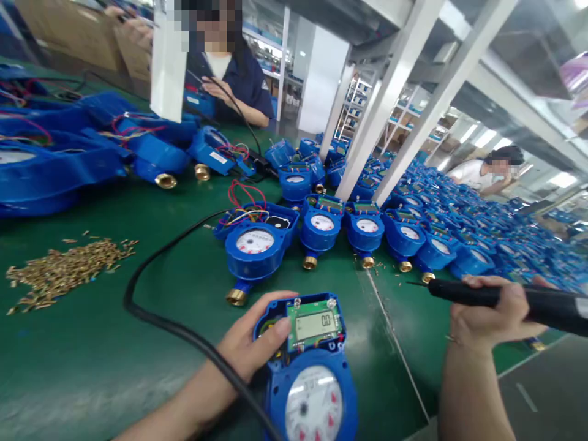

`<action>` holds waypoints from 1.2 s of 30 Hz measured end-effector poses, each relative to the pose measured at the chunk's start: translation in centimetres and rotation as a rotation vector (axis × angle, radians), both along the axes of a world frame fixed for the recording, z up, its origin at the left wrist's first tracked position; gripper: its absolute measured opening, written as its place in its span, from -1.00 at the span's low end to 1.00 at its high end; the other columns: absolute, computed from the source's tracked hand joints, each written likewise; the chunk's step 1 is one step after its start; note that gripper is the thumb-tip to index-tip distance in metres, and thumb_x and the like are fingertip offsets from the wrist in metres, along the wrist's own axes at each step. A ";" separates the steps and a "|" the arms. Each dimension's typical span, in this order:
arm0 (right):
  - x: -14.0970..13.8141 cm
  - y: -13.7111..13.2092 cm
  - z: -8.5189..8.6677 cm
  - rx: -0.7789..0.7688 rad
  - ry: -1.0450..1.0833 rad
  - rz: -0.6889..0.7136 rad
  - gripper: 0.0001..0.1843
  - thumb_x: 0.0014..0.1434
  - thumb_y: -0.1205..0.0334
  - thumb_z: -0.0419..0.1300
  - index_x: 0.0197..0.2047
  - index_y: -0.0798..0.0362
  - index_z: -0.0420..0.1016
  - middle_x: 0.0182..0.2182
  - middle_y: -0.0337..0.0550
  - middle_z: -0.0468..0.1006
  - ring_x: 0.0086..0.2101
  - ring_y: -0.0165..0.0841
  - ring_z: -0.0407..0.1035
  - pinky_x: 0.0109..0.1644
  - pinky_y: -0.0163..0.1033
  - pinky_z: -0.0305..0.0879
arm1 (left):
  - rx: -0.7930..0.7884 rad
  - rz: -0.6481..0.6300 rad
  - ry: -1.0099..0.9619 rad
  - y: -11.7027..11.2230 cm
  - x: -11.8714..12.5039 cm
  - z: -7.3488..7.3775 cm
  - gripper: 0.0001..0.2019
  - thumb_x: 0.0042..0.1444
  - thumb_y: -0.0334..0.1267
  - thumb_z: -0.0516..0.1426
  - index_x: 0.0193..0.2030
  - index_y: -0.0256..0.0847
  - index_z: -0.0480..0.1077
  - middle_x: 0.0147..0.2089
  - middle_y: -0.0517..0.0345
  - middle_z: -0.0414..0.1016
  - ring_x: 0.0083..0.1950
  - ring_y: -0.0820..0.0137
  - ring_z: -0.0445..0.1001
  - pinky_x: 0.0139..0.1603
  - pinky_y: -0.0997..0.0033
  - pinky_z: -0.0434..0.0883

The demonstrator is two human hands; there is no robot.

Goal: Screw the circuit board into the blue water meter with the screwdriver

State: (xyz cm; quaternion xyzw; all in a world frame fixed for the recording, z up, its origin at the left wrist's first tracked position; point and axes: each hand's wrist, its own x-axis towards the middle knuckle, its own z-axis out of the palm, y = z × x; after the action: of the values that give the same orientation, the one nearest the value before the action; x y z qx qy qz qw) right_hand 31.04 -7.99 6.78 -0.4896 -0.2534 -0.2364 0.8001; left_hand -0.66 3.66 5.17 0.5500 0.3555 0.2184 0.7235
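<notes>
My left hand point(252, 340) grips a blue water meter point(315, 398) at the front of the table, its thumb lying beside the green circuit board point(315, 321). The board's small display reads 0.0, and below it sits a round white dial with red pointers. Off to the right, my right hand point(487, 315) is closed around a black electric screwdriver point(473, 294), whose thin bit points left, apart from the held meter. A black cable point(184, 331) loops across the table and passes over my left forearm. Another meter point(255, 245), with loose coloured wires, stands just beyond.
Small brass screws point(68, 269) lie heaped at left on the green table point(92, 367). Rows of blue meters point(408, 236) fill the back and right. Metal posts point(390, 92) rise among them. Across the table, a co-worker point(248, 92) handles a meter; another person point(478, 174) sits far right.
</notes>
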 end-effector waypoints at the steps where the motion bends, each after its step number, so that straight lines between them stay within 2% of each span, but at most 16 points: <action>1: 0.7 0.2 -0.7 0.043 -0.027 -0.023 -0.54 0.02 0.09 0.12 0.00 -0.01 0.17 -0.53 -0.38 0.26 -0.61 -0.41 0.17 -0.50 -0.22 0.26 | -0.012 0.009 0.012 0.0 0.1 0.1 -0.43 0.02 0.14 0.20 0.08 -0.14 0.27 0.01 0.03 0.54 0.01 0.06 0.51 -0.03 0.22 0.46; 4: 2.7 0.8 -2.4 0.092 -0.074 -0.016 -0.56 0.16 0.09 0.21 0.04 0.10 0.24 -0.52 -0.36 0.33 -0.60 -0.46 0.24 -0.47 -0.27 0.33 | -0.069 0.021 0.005 0.2 0.1 0.1 -0.42 0.01 0.12 0.21 0.09 -0.10 0.23 -0.01 0.06 0.56 -0.02 0.06 0.54 -0.02 0.21 0.46; 6: 3.6 1.0 -3.3 0.090 -0.077 0.016 -0.63 0.25 0.08 0.19 0.03 0.13 0.30 -0.48 -0.33 0.37 -0.58 -0.51 0.27 -0.45 -0.32 0.36 | -0.096 0.025 -0.005 0.3 0.1 0.0 -0.42 0.02 0.11 0.21 0.10 -0.08 0.19 -0.04 0.08 0.58 -0.05 0.07 0.56 -0.01 0.19 0.46; 10: 4.3 1.1 -4.2 0.100 -0.063 0.053 -0.71 0.31 0.12 0.16 -0.02 0.16 0.36 -0.44 -0.30 0.40 -0.54 -0.52 0.31 -0.44 -0.35 0.39 | -0.128 0.050 -0.014 0.3 0.2 0.1 -0.41 0.02 0.10 0.21 0.12 -0.08 0.16 -0.11 0.08 0.60 -0.08 0.07 0.58 0.00 0.17 0.46; 17: 4.1 1.2 -4.5 0.133 -0.023 0.080 -0.66 0.30 0.18 0.17 0.09 0.13 0.30 -0.39 -0.28 0.42 -0.52 -0.51 0.34 -0.42 -0.34 0.42 | -0.176 0.157 -0.047 -0.1 0.4 0.2 -0.28 -0.13 0.10 0.30 0.14 -0.12 0.19 -0.19 0.09 0.62 -0.14 0.05 0.60 -0.07 0.20 0.51; 22: 4.2 1.2 -4.8 0.129 -0.024 0.101 -0.67 0.30 0.19 0.17 0.08 0.13 0.31 -0.39 -0.27 0.42 -0.51 -0.51 0.34 -0.42 -0.34 0.42 | -0.198 0.163 -0.079 -0.1 0.4 0.2 -0.25 -0.17 0.05 0.34 0.14 -0.14 0.19 -0.20 0.07 0.63 -0.15 0.07 0.61 -0.11 0.28 0.52; 27: 4.3 1.1 -4.9 0.123 -0.015 0.111 -0.66 0.30 0.18 0.17 0.09 0.13 0.30 -0.38 -0.27 0.42 -0.51 -0.51 0.34 -0.42 -0.34 0.41 | -0.207 0.192 -0.072 -0.4 0.4 0.6 -0.24 -0.21 0.04 0.36 0.13 -0.15 0.21 -0.22 0.06 0.63 -0.19 0.06 0.61 -0.17 0.27 0.53; 36: 3.6 0.9 -4.1 0.151 0.056 0.088 -0.66 0.30 0.17 0.18 0.08 0.13 0.30 -0.42 -0.29 0.41 -0.54 -0.51 0.33 -0.43 -0.34 0.41 | -0.170 0.154 -0.106 -0.3 0.3 -0.1 -0.23 -0.17 0.10 0.33 0.14 -0.17 0.20 -0.16 0.00 0.62 -0.16 0.06 0.60 -0.09 0.21 0.50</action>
State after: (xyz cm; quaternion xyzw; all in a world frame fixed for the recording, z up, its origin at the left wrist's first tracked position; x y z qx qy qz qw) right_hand 34.63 -7.09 2.69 -0.4229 -0.2337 -0.2058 0.8510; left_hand -0.39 3.39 5.09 0.4454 0.3752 0.2713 0.7663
